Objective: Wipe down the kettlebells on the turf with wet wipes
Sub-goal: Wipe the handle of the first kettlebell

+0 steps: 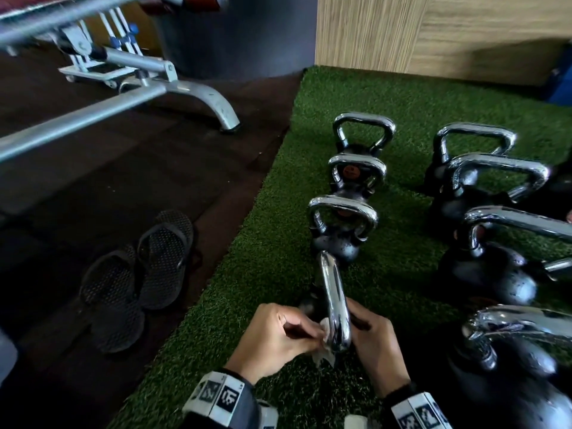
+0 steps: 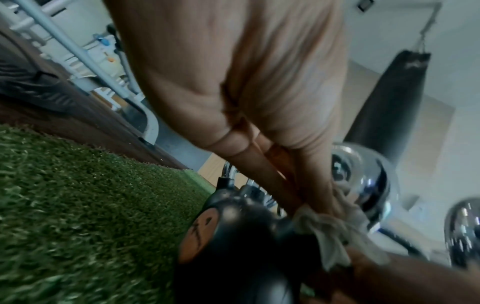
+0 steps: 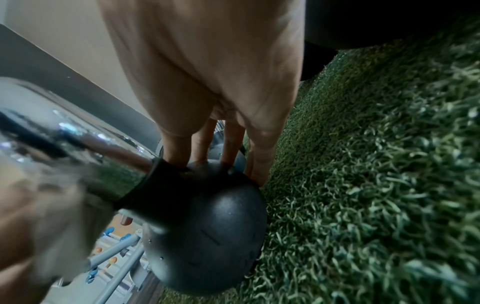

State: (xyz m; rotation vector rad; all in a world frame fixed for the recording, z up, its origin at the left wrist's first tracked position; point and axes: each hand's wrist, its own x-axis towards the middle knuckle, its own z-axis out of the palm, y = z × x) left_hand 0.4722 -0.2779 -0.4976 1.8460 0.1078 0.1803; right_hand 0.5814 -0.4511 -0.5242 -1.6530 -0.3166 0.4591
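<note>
The nearest kettlebell [image 1: 333, 300] stands on the green turf [image 1: 272, 264], its chrome handle edge-on to me. My left hand [image 1: 275, 332] pinches a white wet wipe [image 1: 324, 337] against the left side of that handle. In the left wrist view the crumpled wipe [image 2: 335, 226] lies between my fingers and the chrome handle [image 2: 369, 185], above the black body [image 2: 233, 236] with its orange label. My right hand [image 1: 374, 345] is on the other side; its straight fingers [image 3: 179, 148] rest on top of the black ball [image 3: 207, 226].
Several more kettlebells stand in two rows beyond, one row straight ahead [image 1: 340, 230] and one to the right [image 1: 495, 274]. A pair of black sandals [image 1: 139, 274] lies on the dark floor at left, near a grey bench frame [image 1: 154, 94]. A wooden wall [image 1: 433, 32] bounds the turf.
</note>
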